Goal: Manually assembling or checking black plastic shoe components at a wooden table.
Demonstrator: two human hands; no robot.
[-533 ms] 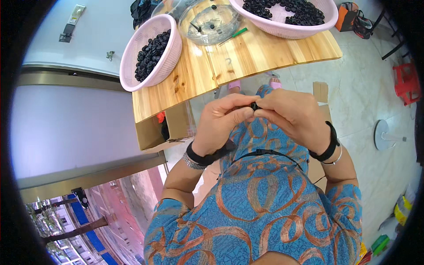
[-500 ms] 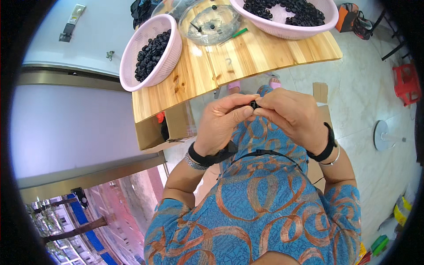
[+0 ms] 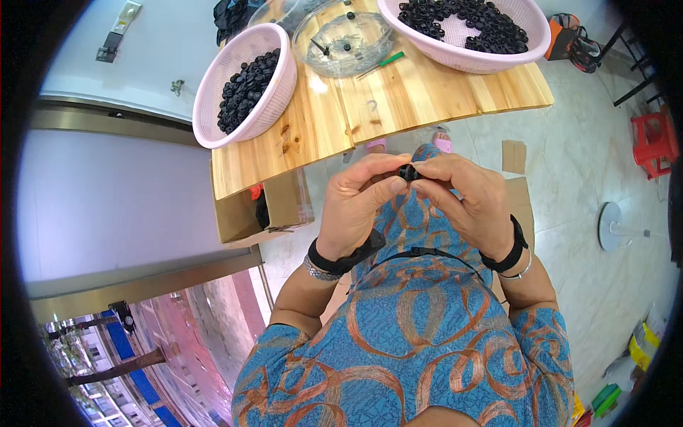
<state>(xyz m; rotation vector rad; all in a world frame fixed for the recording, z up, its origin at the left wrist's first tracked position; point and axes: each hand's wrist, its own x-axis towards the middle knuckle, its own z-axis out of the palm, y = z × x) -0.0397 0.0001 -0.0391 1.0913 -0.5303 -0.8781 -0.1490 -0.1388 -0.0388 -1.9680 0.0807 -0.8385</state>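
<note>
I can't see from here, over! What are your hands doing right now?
Left hand and right hand pinch one small black part together, above the lap. Pink baskets of black parts sit untouched on the wooden table. Nothing in the way.

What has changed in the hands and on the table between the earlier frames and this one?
Almost nothing. Both hands, left hand and right hand, keep pinching the same small black part between their fingertips above the lap, with no visible shift. Nothing was picked up or let go. The two pink baskets of black parts, the clear bowl and the wooden table stayed put.
</note>
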